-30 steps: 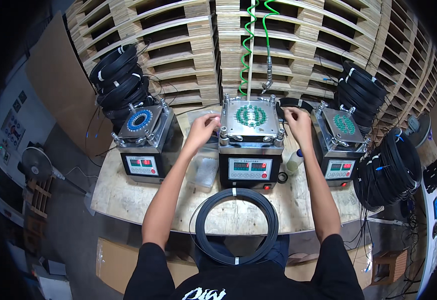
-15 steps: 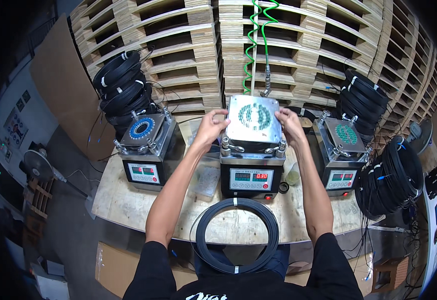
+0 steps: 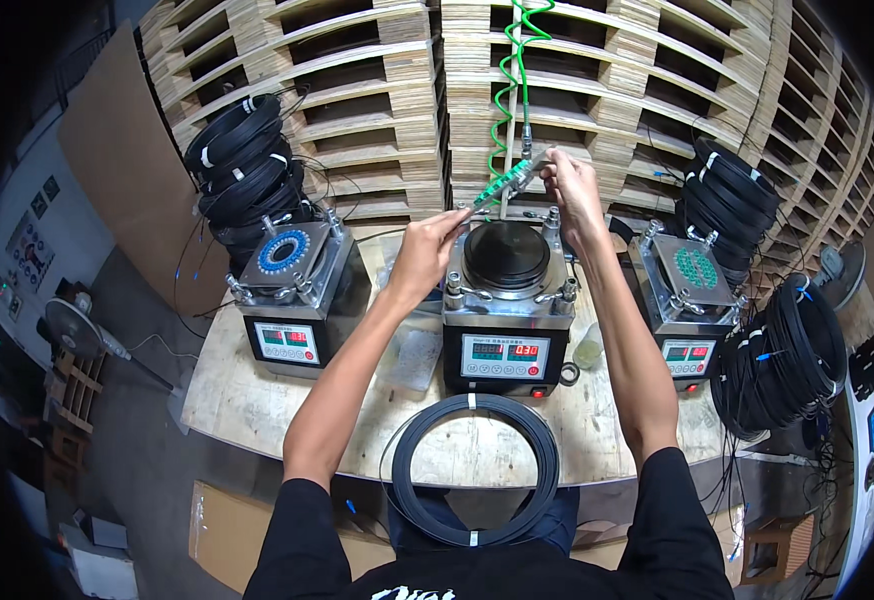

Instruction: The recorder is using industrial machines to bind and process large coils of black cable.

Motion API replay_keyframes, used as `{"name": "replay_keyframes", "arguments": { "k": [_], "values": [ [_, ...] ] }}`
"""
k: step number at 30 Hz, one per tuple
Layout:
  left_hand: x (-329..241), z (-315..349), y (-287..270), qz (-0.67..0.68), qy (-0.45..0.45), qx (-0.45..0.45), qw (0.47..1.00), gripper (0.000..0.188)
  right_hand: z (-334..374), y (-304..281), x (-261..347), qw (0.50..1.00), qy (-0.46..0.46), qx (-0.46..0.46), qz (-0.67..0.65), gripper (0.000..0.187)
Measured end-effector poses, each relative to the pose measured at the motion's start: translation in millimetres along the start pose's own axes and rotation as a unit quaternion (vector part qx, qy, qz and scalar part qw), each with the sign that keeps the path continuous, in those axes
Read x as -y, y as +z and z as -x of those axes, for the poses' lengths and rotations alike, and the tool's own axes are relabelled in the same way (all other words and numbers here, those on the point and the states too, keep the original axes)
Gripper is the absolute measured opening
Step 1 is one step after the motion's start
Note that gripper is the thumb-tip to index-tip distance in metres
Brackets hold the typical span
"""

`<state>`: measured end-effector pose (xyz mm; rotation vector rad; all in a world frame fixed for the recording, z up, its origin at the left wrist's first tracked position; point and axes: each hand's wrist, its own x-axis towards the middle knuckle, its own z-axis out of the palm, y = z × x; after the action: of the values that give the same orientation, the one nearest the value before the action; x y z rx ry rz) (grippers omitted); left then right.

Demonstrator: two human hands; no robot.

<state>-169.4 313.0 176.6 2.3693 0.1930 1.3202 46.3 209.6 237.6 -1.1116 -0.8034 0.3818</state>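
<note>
Between both hands a thin square metal plate [image 3: 494, 194] with green pieces set in it is tilted steeply, almost edge-on. My left hand [image 3: 423, 258] pinches its lower left end; my right hand [image 3: 579, 198] grips the raised upper right end. Below the plate is the middle polishing machine [image 3: 504, 318], a black-fronted box with a lit display. Its round black disc [image 3: 506, 253] lies uncovered, with metal corner posts and clamps around it. The plate hangs clear of the disc, toward its far side.
Similar machines stand at left [image 3: 292, 290] and right [image 3: 685, 300], each with a plate on top. A black cable coil [image 3: 406, 470] lies at the table's near edge. More coils [image 3: 242, 170] are stacked behind. A green spiral air hose [image 3: 501, 110] hangs before wooden pallets [image 3: 357, 90].
The plate has been lifted off the middle machine and tipped from nearly flat to steep, baring the black disc. My right hand rose; the left stayed lower.
</note>
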Motion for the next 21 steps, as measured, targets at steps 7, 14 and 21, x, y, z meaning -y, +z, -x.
{"name": "replay_keyframes", "arguments": {
  "k": [7,14,21],
  "values": [
    [34,20,1,0.072,-0.103,-0.035,0.991,0.027,1,21,-18,0.993,0.005,0.055,0.108,0.041],
    [65,31,16,0.143,-0.199,-0.052,0.968,0.031,-32,30,-45,0.959,-0.047,0.098,0.261,0.055],
    [90,51,29,0.199,-0.231,-0.058,0.951,0.029,-63,32,-91,0.925,-0.104,0.168,0.324,0.061]
  ]
}}
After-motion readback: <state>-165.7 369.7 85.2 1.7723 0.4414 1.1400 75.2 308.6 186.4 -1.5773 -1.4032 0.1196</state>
